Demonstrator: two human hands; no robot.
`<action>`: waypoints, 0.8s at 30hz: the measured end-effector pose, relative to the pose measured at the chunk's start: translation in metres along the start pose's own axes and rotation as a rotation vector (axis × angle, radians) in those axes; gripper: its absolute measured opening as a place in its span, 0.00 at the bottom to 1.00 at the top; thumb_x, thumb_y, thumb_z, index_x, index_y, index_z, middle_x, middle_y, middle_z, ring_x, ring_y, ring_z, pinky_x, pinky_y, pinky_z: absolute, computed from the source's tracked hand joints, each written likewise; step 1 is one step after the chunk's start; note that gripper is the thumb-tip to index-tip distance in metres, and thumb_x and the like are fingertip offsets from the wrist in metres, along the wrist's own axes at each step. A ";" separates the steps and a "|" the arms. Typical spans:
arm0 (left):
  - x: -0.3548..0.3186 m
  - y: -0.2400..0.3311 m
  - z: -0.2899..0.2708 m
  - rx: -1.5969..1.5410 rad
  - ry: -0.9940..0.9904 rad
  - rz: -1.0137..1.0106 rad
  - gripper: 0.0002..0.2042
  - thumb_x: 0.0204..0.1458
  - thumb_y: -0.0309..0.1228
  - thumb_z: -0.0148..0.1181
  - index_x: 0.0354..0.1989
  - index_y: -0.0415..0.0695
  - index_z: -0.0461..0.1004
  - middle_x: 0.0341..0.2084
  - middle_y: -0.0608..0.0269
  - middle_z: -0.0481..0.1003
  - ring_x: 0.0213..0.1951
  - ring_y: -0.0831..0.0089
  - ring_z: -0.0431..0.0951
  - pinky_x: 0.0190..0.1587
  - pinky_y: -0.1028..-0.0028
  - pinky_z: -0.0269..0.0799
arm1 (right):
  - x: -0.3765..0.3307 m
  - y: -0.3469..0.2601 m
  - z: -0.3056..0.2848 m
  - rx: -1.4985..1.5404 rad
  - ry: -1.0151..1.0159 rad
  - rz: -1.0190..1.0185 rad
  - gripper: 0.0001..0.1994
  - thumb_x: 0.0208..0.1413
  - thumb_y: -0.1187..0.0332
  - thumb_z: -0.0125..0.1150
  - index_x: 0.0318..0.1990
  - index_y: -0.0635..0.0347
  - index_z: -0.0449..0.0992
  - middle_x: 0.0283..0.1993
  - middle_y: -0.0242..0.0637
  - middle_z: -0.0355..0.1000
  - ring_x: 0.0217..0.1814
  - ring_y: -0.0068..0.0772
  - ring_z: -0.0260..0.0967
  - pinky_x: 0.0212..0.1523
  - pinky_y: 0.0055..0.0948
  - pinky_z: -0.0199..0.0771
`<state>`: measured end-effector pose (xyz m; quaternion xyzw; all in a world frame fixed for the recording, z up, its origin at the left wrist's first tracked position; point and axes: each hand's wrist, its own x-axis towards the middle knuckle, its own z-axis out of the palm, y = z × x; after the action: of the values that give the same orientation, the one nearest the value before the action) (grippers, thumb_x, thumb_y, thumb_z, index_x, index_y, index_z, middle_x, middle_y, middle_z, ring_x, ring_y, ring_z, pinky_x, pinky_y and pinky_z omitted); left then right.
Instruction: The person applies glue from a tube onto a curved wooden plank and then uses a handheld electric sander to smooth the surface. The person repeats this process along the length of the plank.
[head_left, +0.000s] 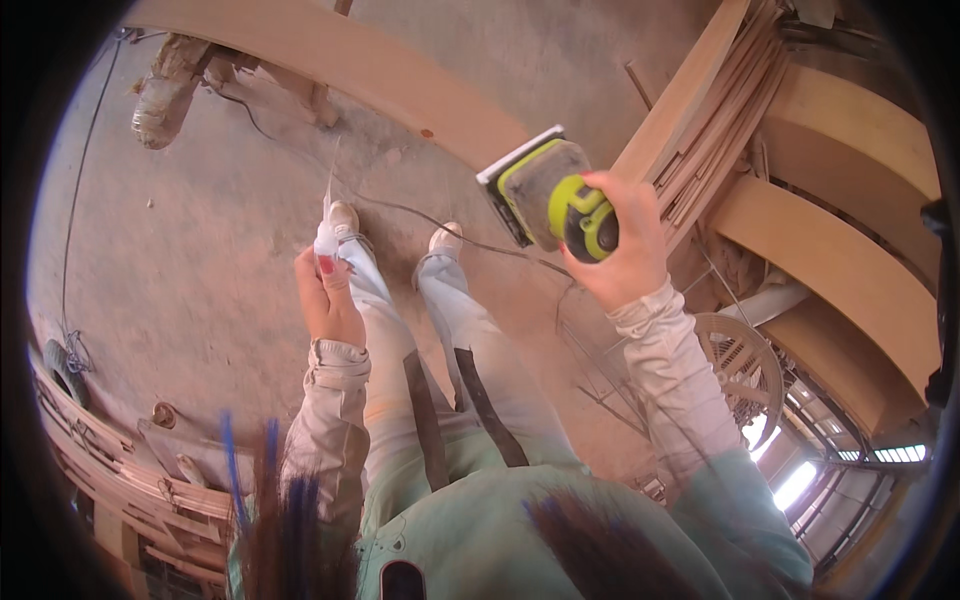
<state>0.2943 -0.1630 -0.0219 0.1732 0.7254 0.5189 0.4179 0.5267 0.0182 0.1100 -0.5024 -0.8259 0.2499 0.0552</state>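
Right hand (625,255) fingers clamped on the sander (548,195), left hand (328,300) left of it gripping maybe white paper (327,232).

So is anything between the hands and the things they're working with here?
Nothing visible. The right hand already grips the sander, raised in the air, and the left hand already holds a white strip. Neither is blocked.

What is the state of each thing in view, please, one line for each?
Sander: lifted off the wood, pad tilted, dusty.
Right hand: closed around the sander.
Left hand: closed on a white strip.
Fan: lying on the floor; whether it spins is unclear.
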 end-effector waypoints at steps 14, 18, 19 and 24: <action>0.005 -0.007 -0.036 -0.058 0.063 0.020 0.20 0.69 0.44 0.41 0.51 0.36 0.66 0.39 0.63 0.70 0.40 0.77 0.68 0.49 0.74 0.66 | 0.091 -0.067 0.020 -0.029 -0.171 -0.111 0.38 0.37 0.73 0.72 0.58 0.32 0.62 0.46 0.45 0.60 0.40 0.56 0.72 0.40 0.44 0.79; 0.005 -0.006 -0.036 -0.063 0.077 0.039 0.21 0.69 0.45 0.41 0.50 0.36 0.66 0.39 0.63 0.70 0.40 0.77 0.68 0.48 0.74 0.66 | 0.068 -0.051 0.010 -0.065 -0.235 -0.080 0.37 0.38 0.74 0.72 0.57 0.32 0.63 0.46 0.45 0.60 0.39 0.57 0.72 0.39 0.45 0.78; 0.006 -0.006 -0.035 -0.082 0.067 0.041 0.20 0.69 0.43 0.41 0.50 0.36 0.65 0.39 0.62 0.70 0.41 0.77 0.68 0.49 0.74 0.65 | 0.061 -0.046 0.006 -0.083 -0.247 -0.065 0.37 0.38 0.74 0.71 0.57 0.32 0.63 0.45 0.45 0.60 0.39 0.57 0.72 0.39 0.45 0.78; 0.006 -0.003 -0.029 -0.062 0.070 0.025 0.20 0.69 0.43 0.41 0.50 0.36 0.66 0.37 0.63 0.69 0.40 0.77 0.68 0.48 0.76 0.64 | 0.052 -0.036 0.003 -0.055 -0.201 -0.079 0.36 0.39 0.72 0.72 0.57 0.31 0.63 0.45 0.46 0.60 0.38 0.59 0.72 0.39 0.46 0.78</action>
<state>0.2681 -0.1778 -0.0239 0.1509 0.7207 0.5522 0.3909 0.4718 0.0483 0.1163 -0.4430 -0.8531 0.2737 -0.0318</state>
